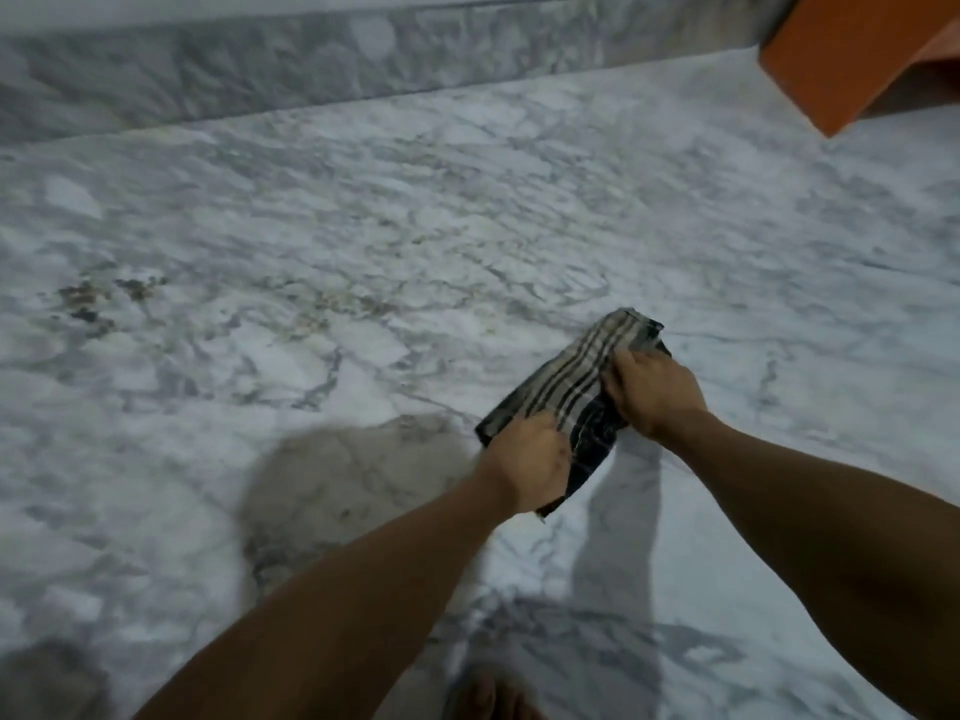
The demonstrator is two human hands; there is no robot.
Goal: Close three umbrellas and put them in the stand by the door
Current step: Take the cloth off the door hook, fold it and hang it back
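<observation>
A white marble floor (pixel 363 241) with grey veining fills most of the view; a patch of brownish specks (pixel 104 296) stains it at the left; a raised marble step or skirting (pixel 311 59) of the same stone runs along the top edge; an orange block-shaped thing (pixel 862 54), only partly in frame, sits at the upper right corner; soft shadows (pixel 337 491) fall across the floor in the lower middle; a blurred bare foot (pixel 491 696) shows at the bottom edge.

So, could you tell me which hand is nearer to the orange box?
Right. The right hand grips the umbrella's upper end, closer to the orange box at top right; the left hand grips its lower end, farther away.
</observation>
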